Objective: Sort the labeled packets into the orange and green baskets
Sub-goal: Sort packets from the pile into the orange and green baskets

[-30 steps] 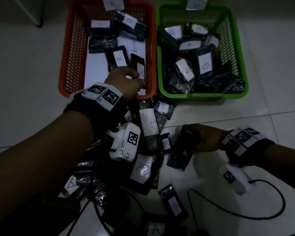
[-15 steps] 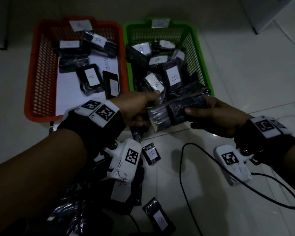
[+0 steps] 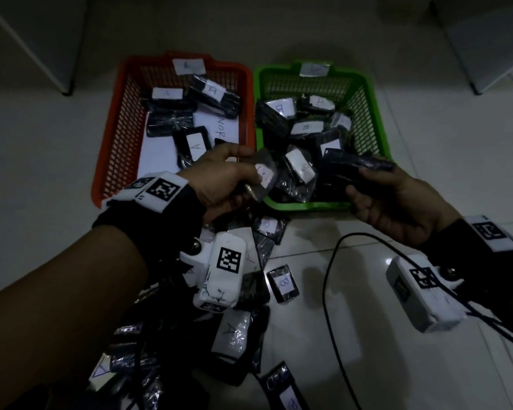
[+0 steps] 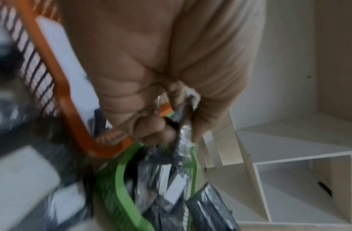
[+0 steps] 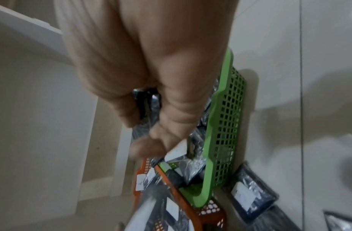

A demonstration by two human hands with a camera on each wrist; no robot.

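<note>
Left hand (image 3: pixel 219 182): fingers curled, pinching a small labeled packet (image 3: pixel 264 176) – over the near rim between the baskets
Right hand (image 3: pixel 397 202): gripping a dark packet (image 3: pixel 353 170) above the green basket's near end
Orange basket (image 3: pixel 113 149): beyond the left hand
Green basket (image 3: pixel 373 119): beyond the right hand
Loose packets (image 3: pixel 234 335): floor – beneath the left wrist

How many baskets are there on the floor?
2. The orange basket sits on the left, and the green basket sits right beside it. Both hold black packets.
</note>
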